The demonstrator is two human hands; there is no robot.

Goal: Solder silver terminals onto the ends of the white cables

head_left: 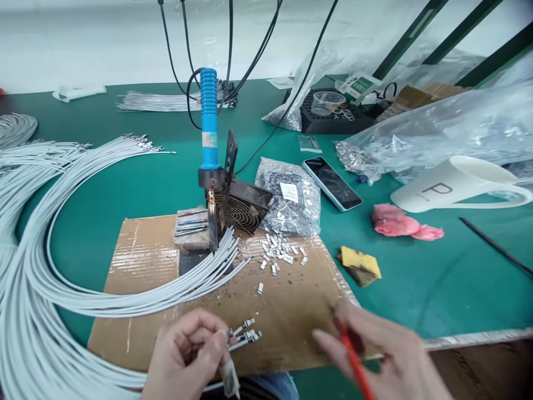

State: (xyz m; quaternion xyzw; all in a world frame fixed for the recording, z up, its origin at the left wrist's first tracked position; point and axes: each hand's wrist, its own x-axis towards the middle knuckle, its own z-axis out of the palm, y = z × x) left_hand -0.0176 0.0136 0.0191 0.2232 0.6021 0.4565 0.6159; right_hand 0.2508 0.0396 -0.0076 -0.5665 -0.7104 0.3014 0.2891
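Note:
My left hand (191,353) is closed in a pinch around a few white cables (239,344), whose ends carry small silvery connectors (252,335). A translucent strip (230,378) hangs below these fingers. To the right, my right hand (375,350) is closed on a red-handled tool (352,355); motion blurs its tip, so its kind is unclear. Both hands are over the front of a cardboard sheet (291,339). Loose connectors (277,247) lie scattered beyond them, with a single connector (260,288) closer in.
A blue-handled soldering iron (209,122) stands upright in a holder beside a small fan (245,208). Bundled white cables (54,250) curve across the left. A bag of parts (291,194), a phone (333,183), a yellow sponge (361,264) and a white mug (449,183) lie on the right.

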